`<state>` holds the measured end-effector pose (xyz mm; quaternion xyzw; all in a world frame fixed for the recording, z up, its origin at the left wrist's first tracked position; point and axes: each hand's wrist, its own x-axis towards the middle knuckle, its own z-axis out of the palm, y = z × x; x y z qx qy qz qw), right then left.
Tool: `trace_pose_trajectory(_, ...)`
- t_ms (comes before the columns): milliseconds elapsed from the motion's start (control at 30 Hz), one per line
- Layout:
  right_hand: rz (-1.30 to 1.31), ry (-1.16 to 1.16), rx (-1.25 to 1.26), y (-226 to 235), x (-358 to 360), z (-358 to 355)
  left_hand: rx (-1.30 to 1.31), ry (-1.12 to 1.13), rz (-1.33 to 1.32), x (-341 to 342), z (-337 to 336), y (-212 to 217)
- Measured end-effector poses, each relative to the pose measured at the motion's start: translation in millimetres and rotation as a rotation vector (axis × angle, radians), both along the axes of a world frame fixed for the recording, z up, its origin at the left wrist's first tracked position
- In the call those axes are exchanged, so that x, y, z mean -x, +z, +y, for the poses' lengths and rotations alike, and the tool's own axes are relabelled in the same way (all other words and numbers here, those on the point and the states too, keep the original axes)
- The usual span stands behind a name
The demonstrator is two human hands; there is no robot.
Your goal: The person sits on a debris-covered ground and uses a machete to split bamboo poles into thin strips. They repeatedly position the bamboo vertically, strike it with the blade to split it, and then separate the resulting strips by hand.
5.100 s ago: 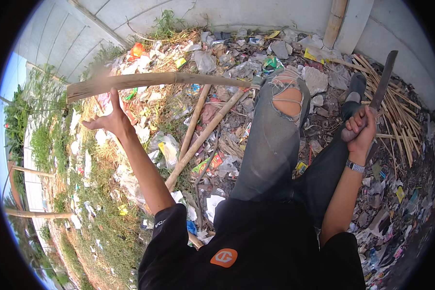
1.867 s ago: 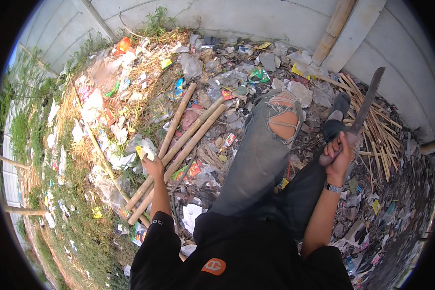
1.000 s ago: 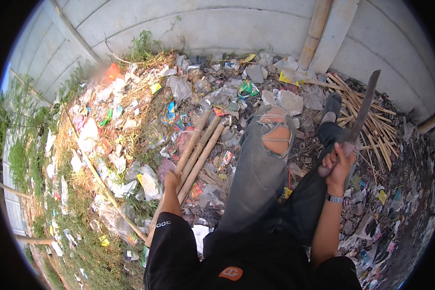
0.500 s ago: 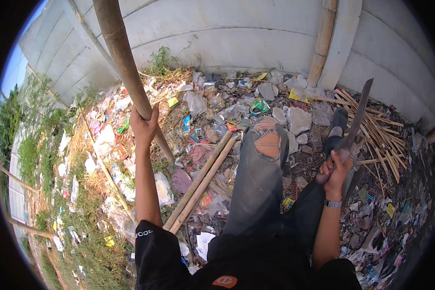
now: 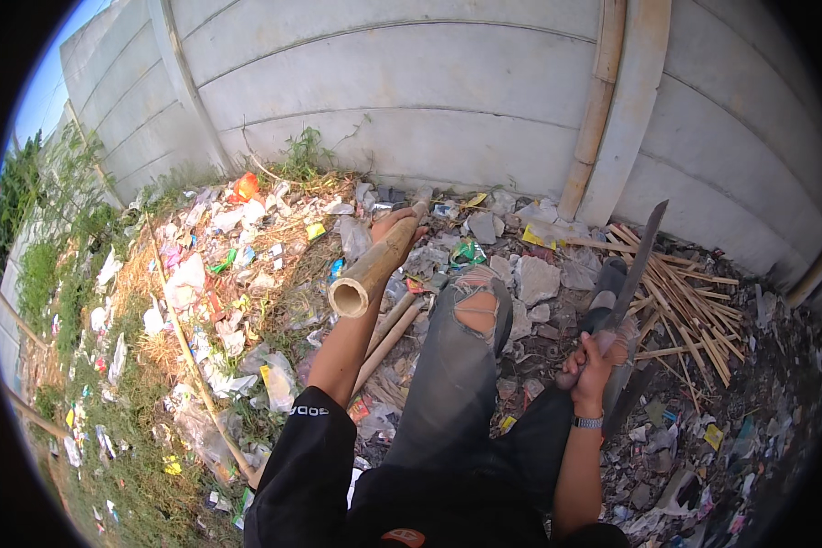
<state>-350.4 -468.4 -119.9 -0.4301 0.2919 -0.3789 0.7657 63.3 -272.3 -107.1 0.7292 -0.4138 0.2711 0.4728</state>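
Observation:
My left hand [image 5: 398,225] is closed round a bamboo pole [image 5: 371,264]. Its hollow cut end faces me, while the rest runs away toward the wall. In my right hand [image 5: 591,370] is the handle of a machete [image 5: 640,254], its long dark blade slanting up and to the right over my shoe. Beneath my left forearm, two more bamboo poles [image 5: 394,336] lie side by side on the littered ground, partly hidden. A heap of split bamboo sticks [image 5: 694,306] lies beyond the blade on the right.
A grey concrete panel wall [image 5: 402,82] spans the far side, with an upright bamboo pole [image 5: 595,110] against its post. Broken concrete chunks [image 5: 537,279] and plastic litter surround my legs. A thin bamboo stick [image 5: 190,361] and weeds lie to the left.
My left hand has swung the bamboo pole from steeply upright to lying away from me, its cut end now toward me. My right hand keeps hold of the machete.

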Motion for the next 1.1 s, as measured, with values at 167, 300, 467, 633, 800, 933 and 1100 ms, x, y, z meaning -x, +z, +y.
trace_pose_trajectory(167,0.029,-0.003,0.093,2.9,0.7,8.4,-0.048,0.038,0.095,0.5,-26.9,-8.7)
trace_pose_trajectory(300,0.043,-0.009,0.24,11.3,6.8,11.6,0.054,-0.008,0.231,22.9,-49.7,21.1)
trace_pose_trajectory(467,0.04,0.076,0.332,16.8,11.0,14.9,0.083,-0.129,0.36,3.2,-75.5,71.0)
trace_pose_trajectory(633,0.068,0.078,0.377,43.6,21.2,22.5,0.218,-0.304,0.507,35.8,-106.5,149.6)
trace_pose_trajectory(800,0.094,0.112,0.4,46.8,28.7,19.9,-0.025,-0.126,0.092,59.2,-132.5,201.8)
trace_pose_trajectory(933,0.098,0.09,0.371,46.4,34.5,24.4,-0.064,-0.004,-0.346,74.2,-149.6,198.2)
trace_pose_trajectory(1100,0.074,0.044,0.309,46.7,41.8,25.9,-0.204,-0.285,0.161,77.9,-164.0,144.6)
